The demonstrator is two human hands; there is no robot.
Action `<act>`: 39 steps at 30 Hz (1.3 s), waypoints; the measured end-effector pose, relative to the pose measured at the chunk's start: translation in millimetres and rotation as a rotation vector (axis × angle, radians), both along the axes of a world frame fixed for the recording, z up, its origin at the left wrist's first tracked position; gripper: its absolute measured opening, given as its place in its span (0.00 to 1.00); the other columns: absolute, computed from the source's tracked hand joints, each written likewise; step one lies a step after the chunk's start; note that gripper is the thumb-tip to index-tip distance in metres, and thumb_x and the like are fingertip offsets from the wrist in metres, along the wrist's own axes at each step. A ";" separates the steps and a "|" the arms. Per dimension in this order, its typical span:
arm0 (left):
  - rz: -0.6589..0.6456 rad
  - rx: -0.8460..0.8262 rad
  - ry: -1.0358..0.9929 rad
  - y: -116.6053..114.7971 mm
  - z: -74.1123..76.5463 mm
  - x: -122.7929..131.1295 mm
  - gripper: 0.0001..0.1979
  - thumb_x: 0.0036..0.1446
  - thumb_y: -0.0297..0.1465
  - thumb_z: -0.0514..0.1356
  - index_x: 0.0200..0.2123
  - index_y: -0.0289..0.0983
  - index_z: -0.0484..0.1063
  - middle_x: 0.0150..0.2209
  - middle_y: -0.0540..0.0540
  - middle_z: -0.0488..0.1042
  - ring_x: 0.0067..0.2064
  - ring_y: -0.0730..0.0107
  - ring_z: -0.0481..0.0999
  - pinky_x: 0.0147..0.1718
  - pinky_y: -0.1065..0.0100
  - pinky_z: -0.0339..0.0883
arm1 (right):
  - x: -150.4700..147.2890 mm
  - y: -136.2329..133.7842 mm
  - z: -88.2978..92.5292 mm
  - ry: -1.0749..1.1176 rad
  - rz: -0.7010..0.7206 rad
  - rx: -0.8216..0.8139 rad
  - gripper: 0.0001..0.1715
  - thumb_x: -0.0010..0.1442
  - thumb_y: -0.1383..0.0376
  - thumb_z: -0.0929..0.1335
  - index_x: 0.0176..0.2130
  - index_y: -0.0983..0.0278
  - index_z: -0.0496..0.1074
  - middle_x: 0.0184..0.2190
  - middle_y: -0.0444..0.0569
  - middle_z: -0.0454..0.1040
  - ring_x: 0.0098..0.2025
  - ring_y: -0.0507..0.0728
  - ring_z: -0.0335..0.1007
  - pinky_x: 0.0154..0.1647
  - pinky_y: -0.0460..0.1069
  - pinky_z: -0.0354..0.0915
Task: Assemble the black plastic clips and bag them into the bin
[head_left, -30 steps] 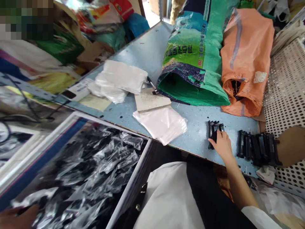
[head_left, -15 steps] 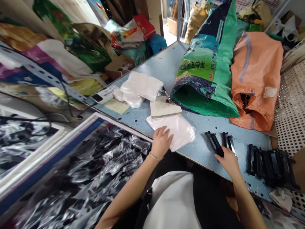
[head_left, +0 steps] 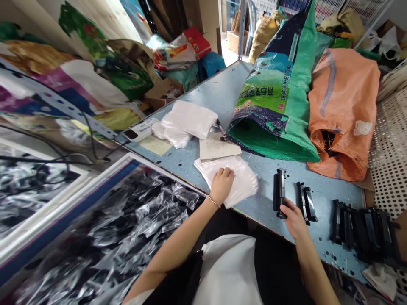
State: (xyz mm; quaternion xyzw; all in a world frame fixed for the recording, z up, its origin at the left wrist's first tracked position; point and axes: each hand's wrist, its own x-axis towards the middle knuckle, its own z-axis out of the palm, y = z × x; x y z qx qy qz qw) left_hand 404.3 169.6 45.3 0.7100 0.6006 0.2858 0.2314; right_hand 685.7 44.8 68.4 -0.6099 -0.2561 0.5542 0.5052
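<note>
My left hand (head_left: 222,184) rests on a stack of clear plastic bags (head_left: 243,180) at the table's near edge, its fingers curled against the top bag. In my right hand (head_left: 293,217) is the near end of a black part (head_left: 280,192), which stands roughly lengthwise away from me. Just right of it lies a pair of similar black parts (head_left: 307,203). A row of several more black parts (head_left: 362,228) sits farther right. Behind the stack, a flat beige board (head_left: 219,147) lies partly on the bags.
More plastic bags (head_left: 187,120) and a white device (head_left: 140,130) lie at the table's left. A green sack (head_left: 286,127) and an orange sack (head_left: 345,110) stand behind. A bin of wrapped black items (head_left: 136,237) is at lower left.
My right hand has lifted and turned the black part, moving it slightly left, away from the pair. My left hand has slid right onto the bags and its fingers have curled.
</note>
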 end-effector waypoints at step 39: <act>-0.138 0.119 0.052 8.8 8.9 -60.6 0.15 0.59 0.19 0.51 0.36 0.37 0.77 0.44 0.38 0.80 0.48 0.55 0.78 0.53 0.50 0.71 | -130.4 115.2 -12.0 0.595 0.279 -0.093 0.15 0.56 0.60 0.74 0.43 0.64 0.78 0.44 0.53 0.83 0.35 0.54 0.75 0.22 0.44 0.66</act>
